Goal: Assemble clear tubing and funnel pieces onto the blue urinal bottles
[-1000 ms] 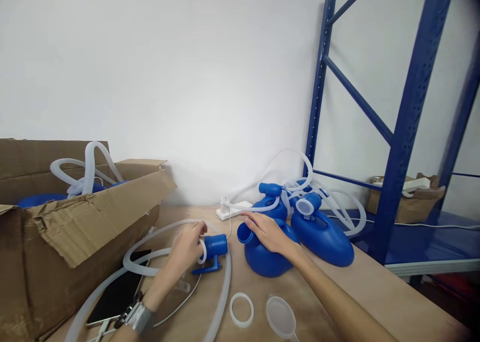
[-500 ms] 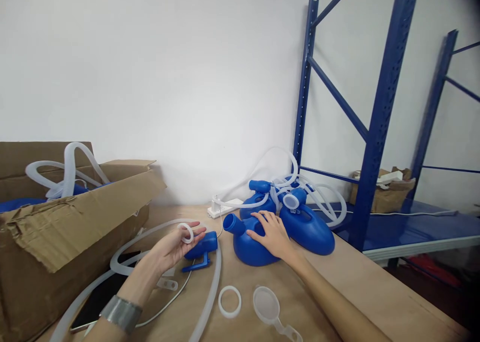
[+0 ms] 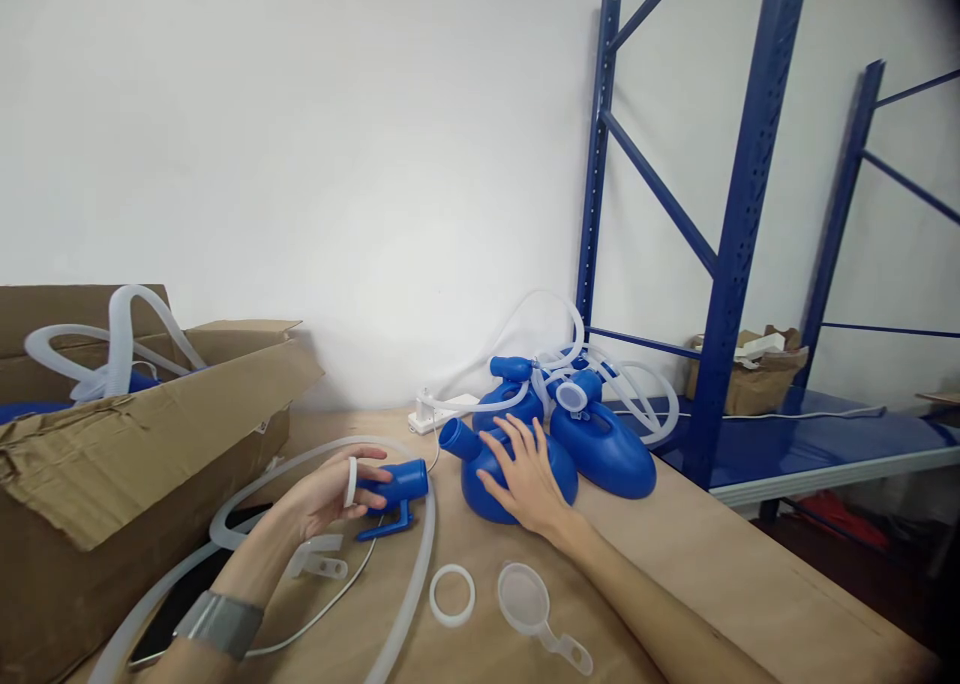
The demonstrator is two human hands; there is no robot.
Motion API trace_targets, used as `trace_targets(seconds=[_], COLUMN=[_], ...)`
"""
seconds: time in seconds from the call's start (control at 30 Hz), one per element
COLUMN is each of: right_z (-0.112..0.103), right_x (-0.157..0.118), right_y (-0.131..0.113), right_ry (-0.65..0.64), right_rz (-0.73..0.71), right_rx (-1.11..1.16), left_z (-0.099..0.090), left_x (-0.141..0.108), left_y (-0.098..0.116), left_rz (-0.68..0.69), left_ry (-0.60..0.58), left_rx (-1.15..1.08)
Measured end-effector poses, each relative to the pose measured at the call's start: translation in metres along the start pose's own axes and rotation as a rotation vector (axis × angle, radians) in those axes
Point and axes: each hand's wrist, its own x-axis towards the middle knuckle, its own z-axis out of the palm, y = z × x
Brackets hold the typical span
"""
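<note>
My left hand [image 3: 328, 491] has a white ring [image 3: 351, 482] around its fingers, seen almost edge-on. Right beside those fingers lies a blue spouted nozzle [image 3: 401, 483] with a small handle, partly covered by the hand. My right hand [image 3: 525, 479] lies with spread fingers over a blue bottle [image 3: 480, 484], whose open neck points up and to the left. In front of the bottle, a second white ring [image 3: 452, 596] is flat on the table, with a translucent cap with a strap [image 3: 523, 600] to its right.
An open cardboard box [image 3: 150, 434] with hoses stands at the left. Behind my right hand are more blue bottles [image 3: 607, 456] with coiled hoses. A long translucent hose [image 3: 412, 594] loops over the table [image 3: 720, 574]. A power strip [image 3: 442, 414] sits by the wall, blue racking [image 3: 739, 254] at the right.
The ring at my left hand has turned from facing the camera to nearly edge-on, as the hand rolled over toward the nozzle. My right hand stays on the bottle. The view has shifted slightly right.
</note>
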Motion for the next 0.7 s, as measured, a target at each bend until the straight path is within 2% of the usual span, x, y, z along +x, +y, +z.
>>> trace_targets(seconds=[0.13,0.23,0.33,0.4,0.47,0.6,0.63,0.7], right_z=[0.000,0.005,0.010,0.012,0.011,0.010,0.010,0.010], right_x=[-0.001,-0.002,-0.004,-0.004,-0.005,-0.007,-0.007,-0.008], right_y=[-0.017,-0.024,-0.027,-0.029,-0.032,-0.037,-0.038,-0.038], right_ry=[0.011,-0.048,-0.109,-0.119,-0.149,-0.245,-0.261,-0.278], right_rz=[-0.259,-0.400,-0.481,-0.468,-0.442,-0.421,-0.420,-0.411], right_rx=[0.115,0.212,0.248,0.261,0.284,0.336,0.344,0.356], left_z=[-0.002,-0.002,-0.001,-0.001,0.000,0.001,0.000,-0.001], left_x=[0.006,0.003,-0.002,-0.002,0.005,0.029,0.035,0.044], left_y=[-0.007,-0.006,-0.001,0.000,-0.005,-0.031,-0.038,-0.049], left_rz=[0.024,0.066,0.159,0.224,0.302,0.649,0.721,0.787], left_ry=[-0.053,-0.094,-0.224,-0.255,-0.182,0.162,0.206,0.215], left_rx=[0.159,0.076,-0.068,-0.050,0.121,0.807,0.972,1.200])
